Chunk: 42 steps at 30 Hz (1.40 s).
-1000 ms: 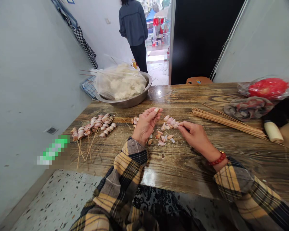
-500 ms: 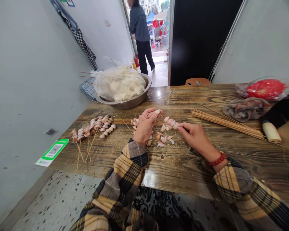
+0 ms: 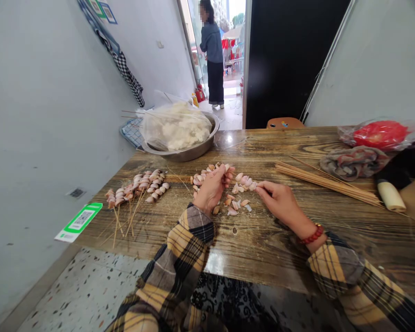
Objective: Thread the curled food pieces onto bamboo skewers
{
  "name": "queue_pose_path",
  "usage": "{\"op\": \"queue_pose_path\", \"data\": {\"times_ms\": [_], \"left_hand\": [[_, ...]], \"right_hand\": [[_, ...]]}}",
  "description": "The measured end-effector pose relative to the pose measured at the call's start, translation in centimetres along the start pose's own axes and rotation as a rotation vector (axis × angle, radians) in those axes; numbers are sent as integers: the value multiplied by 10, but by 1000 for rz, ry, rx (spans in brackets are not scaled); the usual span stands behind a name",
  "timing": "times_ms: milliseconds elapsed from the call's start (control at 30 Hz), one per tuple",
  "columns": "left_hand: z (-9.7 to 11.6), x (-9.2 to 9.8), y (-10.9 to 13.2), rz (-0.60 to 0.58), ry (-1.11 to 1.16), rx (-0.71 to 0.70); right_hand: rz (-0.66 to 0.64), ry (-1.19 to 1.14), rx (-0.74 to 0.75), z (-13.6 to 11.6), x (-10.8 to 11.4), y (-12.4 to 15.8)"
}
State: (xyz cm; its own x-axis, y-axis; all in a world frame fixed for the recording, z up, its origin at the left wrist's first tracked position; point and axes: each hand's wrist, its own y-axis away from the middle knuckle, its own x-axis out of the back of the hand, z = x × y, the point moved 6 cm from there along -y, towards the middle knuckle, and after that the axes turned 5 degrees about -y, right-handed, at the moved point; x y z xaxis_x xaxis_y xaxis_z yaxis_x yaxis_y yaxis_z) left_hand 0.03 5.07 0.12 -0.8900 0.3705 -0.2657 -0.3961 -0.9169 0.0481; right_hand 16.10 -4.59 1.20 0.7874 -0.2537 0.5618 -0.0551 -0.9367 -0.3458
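Note:
My left hand (image 3: 211, 188) is closed in a pinch on a pale garlic clove (image 3: 227, 168) over a pile of loose cloves (image 3: 198, 179). My right hand (image 3: 278, 200) grips the end of a skewer of garlic cloves (image 3: 246, 181); several pinkish cloves are threaded in a row pointing left, toward my left hand. The stick itself is mostly hidden. Between my hands lie more cloves and bits of skin (image 3: 233, 211). Left of them, several filled garlic skewers (image 3: 154, 186) rest side by side, their bare stick ends toward me.
A bundle of bare wooden skewers (image 3: 327, 183) lies at right, near a crumpled rag (image 3: 354, 162) and a bagged red item (image 3: 380, 134). A metal basin (image 3: 190, 154) holds a bag of whitish stuff (image 3: 183, 127) at the back left. A person (image 3: 214, 57) stands in the doorway.
My left hand has lowered slightly and its fingers have curled in around the clove. My right hand keeps its grip on the skewer. The person in the doorway has shifted, and the view has tilted slightly.

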Motion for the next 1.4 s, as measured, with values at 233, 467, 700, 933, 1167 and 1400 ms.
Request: {"op": "queue_pose_path", "data": {"times_ms": [233, 467, 700, 933, 1167, 1400], "left_hand": [[3, 1, -3, 30, -75, -110], [3, 1, -2, 44, -73, -107], [-1, -3, 0, 53, -73, -94], [-12, -22, 4, -77, -8, -64], [-4, -32, 14, -156, 164, 65], [-5, -23, 10, -111, 174, 61]], "right_hand": [[-9, 10, 13, -3, 1, 1], [-9, -3, 40, -6, 0, 3], [20, -24, 36, -10, -1, 3], [48, -75, 8, -12, -5, 1], [27, -390, -138, 3, -8, -3], [-33, -472, -224, 12, -11, -1]]}}
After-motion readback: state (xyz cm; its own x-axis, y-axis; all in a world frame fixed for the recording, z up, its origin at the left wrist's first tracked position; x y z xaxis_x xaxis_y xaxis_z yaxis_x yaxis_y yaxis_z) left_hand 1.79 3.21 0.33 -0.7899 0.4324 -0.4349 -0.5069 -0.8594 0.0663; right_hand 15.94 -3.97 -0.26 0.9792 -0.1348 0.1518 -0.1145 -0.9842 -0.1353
